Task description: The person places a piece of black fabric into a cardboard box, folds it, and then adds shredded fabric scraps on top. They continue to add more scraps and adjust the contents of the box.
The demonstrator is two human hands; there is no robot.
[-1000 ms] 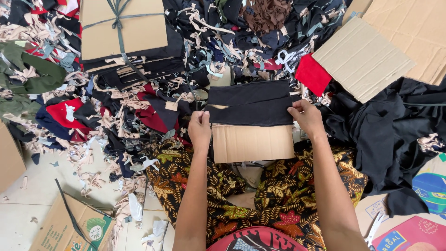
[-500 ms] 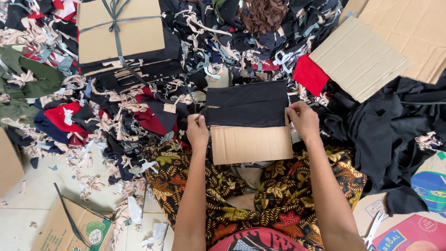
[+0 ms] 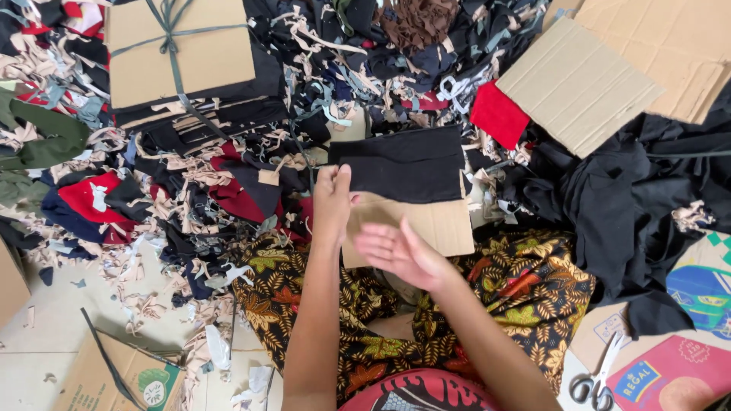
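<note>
Brown cardboard, tied with a grey-green strip: a bundle (image 3: 179, 49) near the floor's top left corner, on a heap of black, red and beige fabric scraps (image 3: 152, 198). Lower left, pale floor tiles (image 3: 46, 342) and a small printed carton (image 3: 126, 377). Centre: left hand (image 3: 332, 202) closed, pinching the left edge of a black cloth piece (image 3: 403, 167) folded over a cardboard template (image 3: 426, 224), both resting on the lap above a patterned brown-and-yellow skirt (image 3: 518, 289). Just right of it, right hand (image 3: 396, 251) open, fingers spread, hovering flat over the template's lower part, slightly blurred, gripping nothing. Further right, a red cloth square (image 3: 499, 114) beside a corrugated cardboard sheet (image 3: 579, 87) at the top right, then a pile of black fabric (image 3: 624, 205). Bottom right corner: scissors (image 3: 598, 373) next to a pink packet (image 3: 670, 377).
</note>
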